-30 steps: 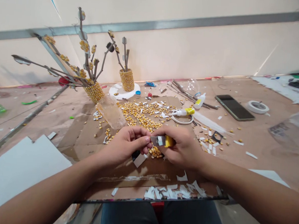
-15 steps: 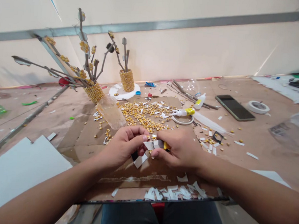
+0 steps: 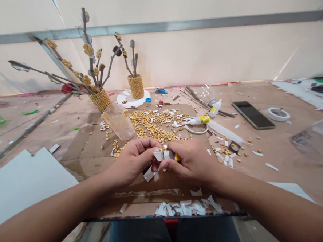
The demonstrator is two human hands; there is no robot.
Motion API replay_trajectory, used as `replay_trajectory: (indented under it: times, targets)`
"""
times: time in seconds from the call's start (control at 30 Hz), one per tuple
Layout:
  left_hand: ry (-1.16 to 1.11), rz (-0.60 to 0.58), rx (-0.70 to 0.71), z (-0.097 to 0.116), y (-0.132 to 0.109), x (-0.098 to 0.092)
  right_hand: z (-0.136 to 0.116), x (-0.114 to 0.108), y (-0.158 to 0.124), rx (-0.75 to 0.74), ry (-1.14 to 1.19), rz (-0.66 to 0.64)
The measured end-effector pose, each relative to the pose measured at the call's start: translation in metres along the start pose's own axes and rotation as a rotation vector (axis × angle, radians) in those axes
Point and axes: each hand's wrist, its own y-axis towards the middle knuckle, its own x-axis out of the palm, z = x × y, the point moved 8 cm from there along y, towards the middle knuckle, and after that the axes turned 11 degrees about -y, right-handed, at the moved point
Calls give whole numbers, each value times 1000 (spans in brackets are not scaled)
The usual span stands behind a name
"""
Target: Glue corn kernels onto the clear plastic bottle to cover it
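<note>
My right hand [image 3: 193, 159] is closed around a utility knife [image 3: 168, 155], its yellow body mostly hidden by the fingers and its grey metal end toward the left. My left hand [image 3: 139, 154] is closed in a pinch at the blade tip; whatever small piece is between the fingertips is too small to make out. Just below the fingers, a white strip [image 3: 148, 174] shows beside something dark. Beyond both hands, loose corn kernels [image 3: 153, 125] are spread over a cardboard sheet [image 3: 80, 145].
Two kernel-covered pots with branches [image 3: 100, 99] [image 3: 135, 86] stand at the back left, one leaning on a cloudy plastic piece [image 3: 119, 122]. Glue bottles [image 3: 197, 120], a phone [image 3: 252, 115] and a tape roll [image 3: 278, 114] lie right. White scraps [image 3: 185, 209] line the front edge.
The knife's blade end has moved slightly left and up, closer to the left fingertips. Both hands keep their grip, and the whole view has shifted a little.
</note>
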Motion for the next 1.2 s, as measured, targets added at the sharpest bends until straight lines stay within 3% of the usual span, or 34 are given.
replay_trajectory:
  times: [0.23, 0.3, 0.43, 0.5, 0.57, 0.77, 1.07, 1.13, 1.2]
  targets:
    - [12, -38, 25, 3, -2, 0, -8, 0, 0, -70, -37, 37]
    - [-21, -83, 29, 3, -5, 2, 0, -6, 2, -9, -16, 99]
    - [-66, -152, 31, 3, -12, 9, 39, -28, 2, 265, 39, 299]
    - [-75, -141, 18, 2, -12, 10, 47, -36, 2, 284, 62, 367]
    - [-83, -128, 5, 1, -11, 10, 42, -39, 3, 224, 146, 377]
    - [0, -112, -2, 0, -4, 6, -7, -33, -2, -154, 358, 328]
    - [99, -100, -23, -7, -3, 7, -10, -30, -7, -247, 288, 367]
    - [247, -49, 95, 2, -6, 1, -8, -32, -6, -208, 306, 370]
    - [501, 45, 380, 32, -14, -11, -5, -32, -5, -145, 334, 362]
